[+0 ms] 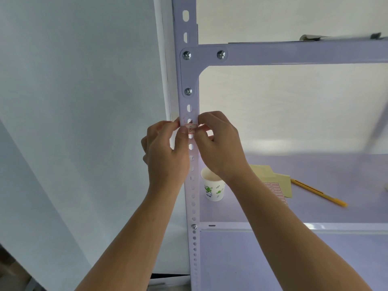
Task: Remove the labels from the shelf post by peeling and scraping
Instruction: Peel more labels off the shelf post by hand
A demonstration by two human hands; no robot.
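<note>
Both hands up at the post [188, 80] now, level with the label [190, 129] – red-bordered, stuck flat on the post's front face just below the corner bracket [190, 66]. Left hand [165, 150] clamps the post's left edge, fingers curled, thumb tip on the label's left side. Right hand [220, 143] has its fingers bent in tight, pinching at the label's right edge – whether a corner is lifted, cannot tell. On the shelf [336, 211] behind: a cup [213, 186], a pen [319, 193]
</note>
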